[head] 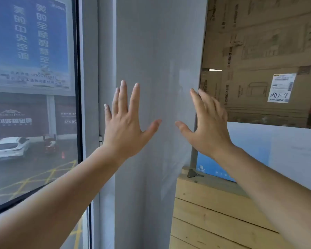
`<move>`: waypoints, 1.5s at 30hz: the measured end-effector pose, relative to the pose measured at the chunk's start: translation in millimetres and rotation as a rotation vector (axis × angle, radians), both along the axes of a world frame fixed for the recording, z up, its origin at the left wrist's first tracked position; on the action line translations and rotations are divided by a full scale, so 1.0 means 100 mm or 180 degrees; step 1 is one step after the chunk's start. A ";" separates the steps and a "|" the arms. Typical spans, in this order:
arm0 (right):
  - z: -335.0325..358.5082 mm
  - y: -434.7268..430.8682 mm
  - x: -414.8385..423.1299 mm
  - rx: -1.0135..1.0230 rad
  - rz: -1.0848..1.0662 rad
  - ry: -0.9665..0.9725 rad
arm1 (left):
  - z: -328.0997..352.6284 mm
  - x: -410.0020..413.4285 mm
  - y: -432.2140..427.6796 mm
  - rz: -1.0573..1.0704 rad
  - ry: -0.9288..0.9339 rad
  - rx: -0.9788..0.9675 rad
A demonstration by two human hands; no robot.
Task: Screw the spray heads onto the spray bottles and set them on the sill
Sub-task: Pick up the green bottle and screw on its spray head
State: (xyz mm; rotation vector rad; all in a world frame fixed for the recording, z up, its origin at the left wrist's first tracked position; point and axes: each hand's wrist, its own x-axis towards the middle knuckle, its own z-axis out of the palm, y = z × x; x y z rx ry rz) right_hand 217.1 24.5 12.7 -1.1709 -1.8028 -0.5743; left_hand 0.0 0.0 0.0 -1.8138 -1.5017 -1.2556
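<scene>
Both bare arms reach forward and up; the left hand (123, 126) and right hand (207, 125) are raised with fingers (134, 97) spread, holding nothing.

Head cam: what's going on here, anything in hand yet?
Nothing yet. The left hand and right hand are both raised, empty, fingers spread, in front of a grey pillar beside the window. No spray bottles or spray heads are in view. Cardboard boxes are stacked to the right.

Grey pillar (160, 69), brown cardboard boxes (258, 51), blue billboard (31, 42), white car (9, 147).
</scene>
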 end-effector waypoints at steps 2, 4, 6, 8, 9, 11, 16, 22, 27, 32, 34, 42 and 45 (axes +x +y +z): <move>-0.08 -0.02 -0.01 0.0001 0.0129 0.0012 | -0.11 0.02 -0.03 -0.0233 -0.0207 -0.0017; -0.25 -0.03 0.00 -0.0133 0.0246 0.0072 | -0.28 0.03 -0.05 -0.0464 -0.0419 -0.0218; -0.47 -0.02 0.00 -0.0274 0.0358 0.0148 | -0.51 0.05 -0.03 -0.0690 -0.0577 -0.0432; -0.71 -0.03 0.00 -0.0538 0.0526 0.0318 | -0.75 0.02 0.01 -0.0952 -0.0677 -0.0617; -0.83 -0.04 -0.01 -0.0652 0.0616 0.0426 | -0.86 0.01 0.02 -0.1081 -0.0764 -0.0711; -1.13 -0.06 -0.02 -0.0885 0.0774 0.0625 | -1.17 0.00 0.05 -0.1369 -0.1120 -0.0986; -1.99 -0.10 -0.03 -0.1414 0.1008 0.0980 | -2.06 0.02 0.09 -0.1806 -0.1905 -0.1761; -3.32 -0.20 -0.01 -0.2171 0.0947 0.1379 | -3.42 0.11 0.09 -0.1871 -0.2568 -0.2682; -4.59 -0.39 0.03 -0.2835 0.0764 0.1664 | -4.68 0.22 -0.07 -0.1672 -0.2914 -0.3353; -5.90 -0.63 0.08 -0.3414 0.0517 0.1996 | -5.93 0.33 -0.26 -0.1501 -0.2960 -0.4006; -6.45 -0.73 0.10 -0.3539 0.0379 0.2085 | -6.46 0.37 -0.36 -0.1402 -0.2966 -0.4229; -8.62 -1.13 0.38 -0.4087 -0.0432 0.2492 | -8.54 0.56 -0.84 -0.0898 -0.3071 -0.5235; -9.46 -1.23 0.53 -0.4353 -0.0869 0.2706 | -9.32 0.72 -0.99 -0.0728 -0.3157 -0.5622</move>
